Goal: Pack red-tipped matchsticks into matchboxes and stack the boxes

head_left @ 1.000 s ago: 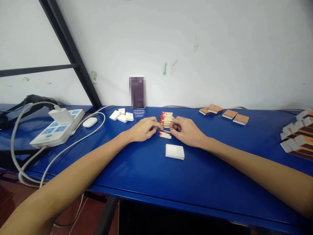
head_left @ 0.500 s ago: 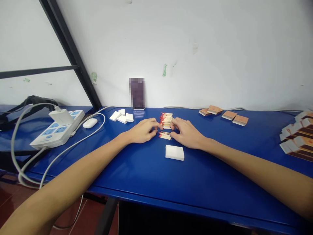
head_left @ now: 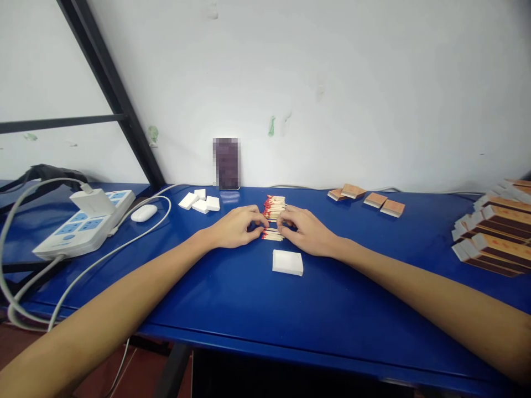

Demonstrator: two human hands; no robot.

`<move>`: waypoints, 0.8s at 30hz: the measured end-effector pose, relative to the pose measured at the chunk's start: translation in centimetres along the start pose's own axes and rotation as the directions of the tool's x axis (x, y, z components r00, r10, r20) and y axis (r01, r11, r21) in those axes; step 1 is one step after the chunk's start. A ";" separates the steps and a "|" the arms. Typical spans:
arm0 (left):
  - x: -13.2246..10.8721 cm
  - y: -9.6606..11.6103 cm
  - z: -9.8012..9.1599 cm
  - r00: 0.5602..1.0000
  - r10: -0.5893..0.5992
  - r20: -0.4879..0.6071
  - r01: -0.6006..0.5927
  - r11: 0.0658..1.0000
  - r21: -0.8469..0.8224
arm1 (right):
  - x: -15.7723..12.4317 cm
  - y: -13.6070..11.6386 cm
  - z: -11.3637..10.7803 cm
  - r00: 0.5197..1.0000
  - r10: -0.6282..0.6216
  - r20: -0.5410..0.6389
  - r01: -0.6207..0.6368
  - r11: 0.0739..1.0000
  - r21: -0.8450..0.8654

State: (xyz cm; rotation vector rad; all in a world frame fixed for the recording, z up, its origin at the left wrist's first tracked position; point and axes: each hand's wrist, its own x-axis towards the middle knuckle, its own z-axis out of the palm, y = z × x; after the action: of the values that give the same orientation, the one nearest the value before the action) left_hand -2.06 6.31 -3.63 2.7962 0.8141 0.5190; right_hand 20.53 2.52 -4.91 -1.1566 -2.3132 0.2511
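A row of red-tipped matches (head_left: 274, 208) lies side by side on the blue table, and a smaller group of matches (head_left: 272, 235) lies just nearer to me. My left hand (head_left: 238, 226) is at the red heads, its thumb and index finger closed together at the gap between the two groups. Opposite it, my right hand (head_left: 307, 229) pinches at the plain wooden ends with thumb and fingertips. The fingers partly hide the matches between them. Just in front of the matches sits a white matchbox tray (head_left: 287, 262), its inside not visible.
Several small white trays (head_left: 200, 202) lie at the back left. Orange-topped matchbox covers (head_left: 375, 200) lie at the back right, with stacked matchboxes (head_left: 495, 243) further right. A phone (head_left: 228, 165) leans on the wall. A power strip (head_left: 85, 224), cables and a white case (head_left: 144, 213) occupy the left.
The view has shifted slightly, moving everything left and a little down. My thumbs and index fingers have drawn closer together at the gap between the match groups.
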 end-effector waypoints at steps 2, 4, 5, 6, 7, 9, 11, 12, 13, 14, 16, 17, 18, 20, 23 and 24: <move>0.0 0.0 0.0 1.000 0.014 0.005 -0.014 1.000 -0.015 | 0.0 0.0 -0.1 1.000 -0.021 0.006 0.021 0.999 0.035; 0.0 -0.1 0.1 0.999 0.039 0.005 -0.039 0.999 -0.036 | 0.0 -0.1 -0.1 1.000 -0.017 0.009 0.016 0.999 0.047; 0.0 -0.2 0.2 0.999 0.050 0.000 -0.050 0.998 -0.044 | 0.0 0.0 -0.1 1.000 0.004 -0.007 -0.004 0.999 0.041; 0.0 -0.2 0.3 0.999 0.054 -0.010 -0.054 0.997 -0.047 | 0.0 0.0 0.0 0.999 0.038 -0.037 -0.037 0.999 0.028; 0.0 -0.3 0.3 0.998 0.049 -0.026 -0.050 0.998 -0.041 | 0.1 0.0 0.0 0.994 0.080 -0.074 -0.079 0.997 0.011; -0.1 -0.3 0.5 0.998 0.011 -0.058 -0.012 1.000 -0.008 | 0.2 0.2 0.2 0.979 0.158 -0.133 -0.163 0.986 -0.029; -0.1 -0.3 0.5 0.997 -0.038 -0.074 0.041 0.998 0.039 | 0.3 0.4 0.3 0.970 0.200 -0.139 -0.211 0.975 -0.074; -0.1 -0.3 0.5 0.995 -0.059 -0.074 0.064 0.996 0.061 | 0.4 0.5 0.4 0.969 0.211 -0.133 -0.224 0.970 -0.096; 0.0 -0.2 0.6 0.995 -0.077 -0.071 0.082 0.994 0.078 | 0.4 0.5 0.4 0.967 0.220 -0.130 -0.234 0.966 -0.112; 0.0 -0.2 0.6 0.994 -0.087 -0.066 0.093 0.991 0.093 | 0.4 0.6 0.5 0.966 0.225 -0.128 -0.241 0.963 -0.123; 0.0 -0.2 0.6 0.994 -0.093 -0.056 0.099 0.988 0.116 | 0.4 0.8 0.5 0.969 0.216 -0.120 -0.231 0.964 -0.130; 0.0 -0.2 0.6 0.994 -0.092 -0.051 0.098 0.988 0.123 | 0.4 0.8 0.5 0.973 0.202 -0.114 -0.216 0.968 -0.127; 0.0 -0.3 0.5 0.995 -0.089 -0.047 0.094 0.988 0.125 | 0.4 0.9 0.5 0.977 0.185 -0.108 -0.197 0.973 -0.119; 0.0 -0.3 0.5 0.996 -0.079 -0.037 0.083 0.989 0.120 | 0.4 1.0 0.5 0.982 0.159 -0.098 -0.169 0.980 -0.101; -0.1 -0.4 0.4 0.998 -0.064 -0.018 0.065 0.993 0.103 | 0.4 1.1 0.5 0.982 0.163 -0.098 -0.172 0.981 -0.085; -0.1 -0.4 0.4 0.998 -0.060 -0.012 0.061 0.993 0.100 | 0.4 1.1 0.5 0.981 0.166 -0.099 -0.174 0.981 -0.084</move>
State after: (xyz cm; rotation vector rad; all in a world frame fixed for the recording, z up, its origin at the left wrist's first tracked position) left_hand -2.14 6.53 -4.13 2.8509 0.9490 0.4943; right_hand 20.82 3.54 -5.63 -1.3856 -2.1684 0.1506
